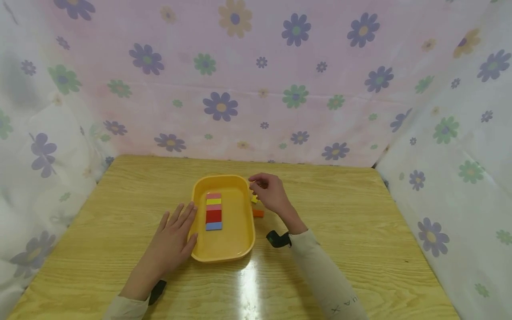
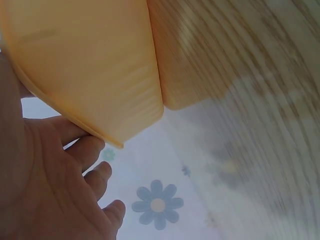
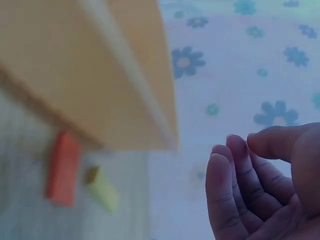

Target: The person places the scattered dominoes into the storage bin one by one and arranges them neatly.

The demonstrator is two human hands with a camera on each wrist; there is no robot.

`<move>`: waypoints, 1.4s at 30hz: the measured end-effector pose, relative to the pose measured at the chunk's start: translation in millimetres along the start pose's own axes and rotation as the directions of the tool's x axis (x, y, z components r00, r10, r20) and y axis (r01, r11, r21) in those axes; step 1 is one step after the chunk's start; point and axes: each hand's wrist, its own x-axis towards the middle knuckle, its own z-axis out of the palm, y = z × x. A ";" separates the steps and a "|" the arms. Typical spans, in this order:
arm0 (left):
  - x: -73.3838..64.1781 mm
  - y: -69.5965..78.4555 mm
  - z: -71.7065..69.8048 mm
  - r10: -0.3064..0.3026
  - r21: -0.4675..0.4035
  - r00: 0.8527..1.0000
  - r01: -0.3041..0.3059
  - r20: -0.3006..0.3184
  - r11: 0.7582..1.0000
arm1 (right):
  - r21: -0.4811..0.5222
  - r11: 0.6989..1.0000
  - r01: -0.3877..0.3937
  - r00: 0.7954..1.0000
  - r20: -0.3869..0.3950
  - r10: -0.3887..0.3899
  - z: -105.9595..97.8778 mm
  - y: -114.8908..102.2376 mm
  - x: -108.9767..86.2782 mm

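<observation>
Head view shows a wooden table (image 1: 360,231) with a yellow tray (image 1: 240,242) in the middle. Inside the tray lies a row of little flat blocks (image 1: 214,211), touching each other in a line: pink at the far end, then yellow, then pink, then red, then blue at the near end. The left hand (image 1: 174,240) lies flat on the table just beside the tray, and its straight fingers touch the tray's left rim. It holds nothing. The right hand (image 1: 270,192) hangs over the table just past the tray's right rim, with its fingers bent a little. From the head view you cannot tell if it has anything, but the right wrist view shows the fingers (image 3: 235,190) loosely curled with nothing between them (the picture is blurry, though). Two more blocks lie on the table right next to the tray, under and beside the right hand: an orange block (image 1: 258,213) and a small yellow block (image 1: 254,199). In the right wrist view they lie close together, the orange block (image 3: 63,167) and the yellow block (image 3: 103,189), both near the tray's wall (image 3: 60,90). Left wrist view shows the left palm (image 2: 45,185) close to the tray's outer wall (image 2: 85,65). All around the table hangs a cloth with flowers (image 1: 256,80) on it.
</observation>
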 end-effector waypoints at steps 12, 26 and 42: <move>-2.5 -6.5 2.5 -0.007 -0.049 1.000 0.007 0.019 0.999 | 0.041 0.997 -0.067 0.997 -0.026 0.068 -8.2 57.2 -36.5; -3.1 -8.0 0.5 -0.016 -0.096 1.000 0.019 0.026 0.995 | -0.021 0.984 -0.175 0.984 0.017 0.176 -11.5 71.2 -49.2; -3.5 -9.8 4.8 -0.026 -0.103 0.999 0.029 0.032 0.994 | -0.149 0.969 -0.195 0.979 0.038 0.203 -5.5 68.2 -37.3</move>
